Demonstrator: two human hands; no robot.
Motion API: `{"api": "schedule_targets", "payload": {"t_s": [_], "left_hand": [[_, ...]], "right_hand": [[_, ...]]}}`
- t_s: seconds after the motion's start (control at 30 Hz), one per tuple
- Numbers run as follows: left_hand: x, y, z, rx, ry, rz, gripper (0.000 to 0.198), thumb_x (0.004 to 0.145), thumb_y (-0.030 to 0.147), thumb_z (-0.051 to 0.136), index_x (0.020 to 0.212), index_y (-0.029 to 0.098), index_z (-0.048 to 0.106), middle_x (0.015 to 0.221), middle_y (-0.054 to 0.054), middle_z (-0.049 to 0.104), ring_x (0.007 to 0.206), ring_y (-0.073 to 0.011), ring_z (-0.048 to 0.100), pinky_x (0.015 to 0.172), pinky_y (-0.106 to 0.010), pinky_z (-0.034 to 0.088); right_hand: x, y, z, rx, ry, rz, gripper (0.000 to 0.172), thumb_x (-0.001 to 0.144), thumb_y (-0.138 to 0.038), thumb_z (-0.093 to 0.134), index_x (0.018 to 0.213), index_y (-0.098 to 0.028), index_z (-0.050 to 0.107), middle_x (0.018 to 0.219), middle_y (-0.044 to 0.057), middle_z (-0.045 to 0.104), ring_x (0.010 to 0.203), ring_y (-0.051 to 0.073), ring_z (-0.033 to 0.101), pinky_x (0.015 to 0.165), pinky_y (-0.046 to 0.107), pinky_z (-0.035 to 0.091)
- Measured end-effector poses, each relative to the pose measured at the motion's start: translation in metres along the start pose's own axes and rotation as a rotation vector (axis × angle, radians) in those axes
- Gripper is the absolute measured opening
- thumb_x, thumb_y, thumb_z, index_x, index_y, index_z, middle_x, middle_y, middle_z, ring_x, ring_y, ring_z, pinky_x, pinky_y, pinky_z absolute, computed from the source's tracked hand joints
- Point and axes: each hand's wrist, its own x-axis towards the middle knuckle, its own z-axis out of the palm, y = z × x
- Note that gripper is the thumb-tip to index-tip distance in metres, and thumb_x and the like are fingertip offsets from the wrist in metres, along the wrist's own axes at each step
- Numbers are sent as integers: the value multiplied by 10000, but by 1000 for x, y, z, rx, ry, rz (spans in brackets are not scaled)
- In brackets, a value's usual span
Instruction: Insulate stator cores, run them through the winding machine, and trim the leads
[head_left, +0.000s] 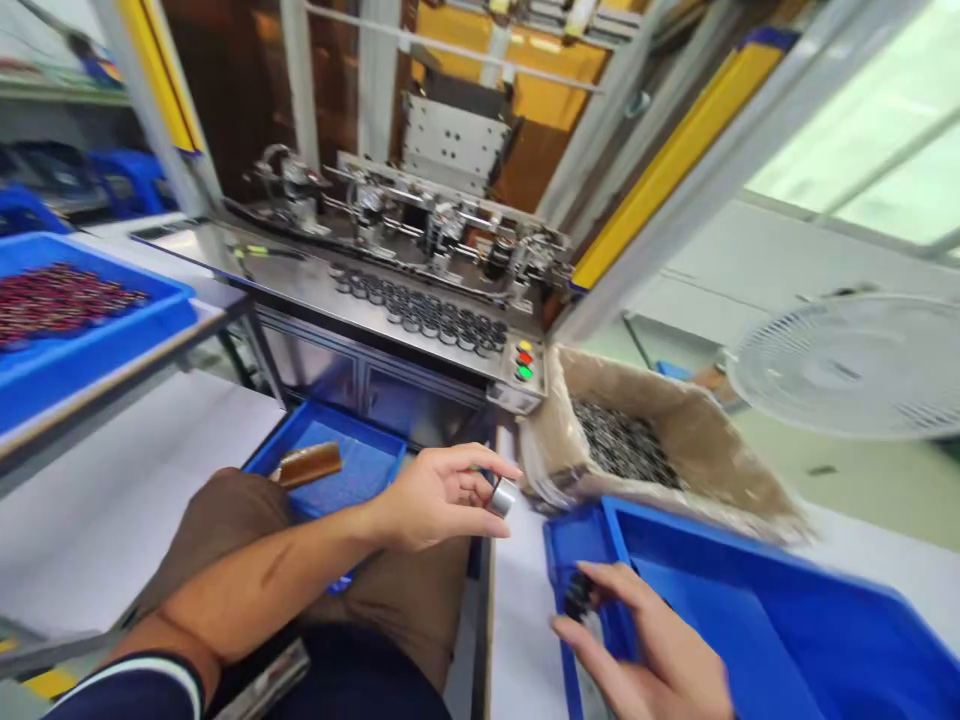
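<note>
My left hand (427, 500) is closed, pinching a small silver metal cylinder (503, 497) between thumb and fingers above the edge of the white bench. Lower right, my right hand (649, 640) grips a small black cylindrical part (577, 597) between thumb and forefinger; blur hides its exact kind. That hand hovers over the left end of a blue plastic bin (750, 600). Several round black parts (424, 312) stand in rows on the metal ledge of the machine ahead, apart from both hands.
A control box (517, 385) with yellow, red and green buttons sits at the ledge's right end. Beside it, a plastic-lined carton (727, 470) holds many small dark parts. Another blue tray (172, 310) with reddish parts is at left. A fan (855, 365) stands at right.
</note>
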Motion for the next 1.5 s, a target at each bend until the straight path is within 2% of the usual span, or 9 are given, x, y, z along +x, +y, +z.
{"api": "schedule_targets", "payload": {"t_s": [0.1,0.23,0.37,0.57,0.83,0.97,1.1,1.27,1.5], "left_hand": [[4,-14,13,20,-90,-76,492,577,186,914,1030,136,729,956,-72,704,795,-129,654,745,-256,539],[6,-27,30,9,-143,-86,491,621,176,888,1081,152,717,1098,-112,725,844,-148,677,808,-290,555],[9,-35,40,-12,-152,-150,481,625,173,888,1078,159,728,1033,-93,745,822,-154,686,782,-286,563],[14,-44,49,1,-106,-186,596,478,189,957,1027,146,729,915,-57,754,790,-174,706,770,-315,589],[12,-47,53,-84,-121,-158,497,496,102,936,954,129,745,789,-17,736,739,-107,680,720,-208,552],[10,-47,52,-147,-142,-166,496,496,83,931,949,137,736,839,-27,753,785,-131,701,771,-251,572],[9,-49,49,-131,-139,-185,516,496,146,943,966,128,730,843,-43,749,807,-169,707,797,-313,582],[9,-51,47,-116,-128,-192,527,499,186,949,975,134,730,896,-50,753,844,-183,712,819,-322,577],[10,-54,46,-128,-117,-225,522,483,171,950,960,135,742,866,-52,762,820,-183,718,802,-318,584]], "right_hand": [[-3,-7,9,55,-6,-19,180,950,-266,605,1105,-177,591,831,55,674,678,172,668,611,277,578],[-2,-2,10,143,64,-6,281,911,-129,620,1181,-182,563,978,102,679,875,213,678,725,333,598],[-3,5,3,110,78,12,294,908,-133,633,1189,-204,585,1004,105,666,878,218,678,712,350,603],[-3,9,-2,61,96,-27,255,930,-148,603,1182,-188,601,979,105,667,881,211,670,722,343,589],[-2,4,-2,64,77,-62,241,905,-112,599,1135,-184,594,964,107,684,885,228,681,726,373,593],[-3,6,-3,42,44,-98,269,905,-89,588,1156,-183,603,997,119,674,926,237,680,749,379,603],[-5,7,0,23,47,-132,281,895,-115,632,1171,-154,596,1014,133,662,946,245,672,781,389,607],[-3,9,3,24,25,-160,331,897,-67,593,1212,-169,599,1005,126,666,936,239,673,759,390,610],[-3,10,0,1,5,-153,402,909,-85,600,1296,-189,572,988,126,671,930,250,676,726,401,609]]}}
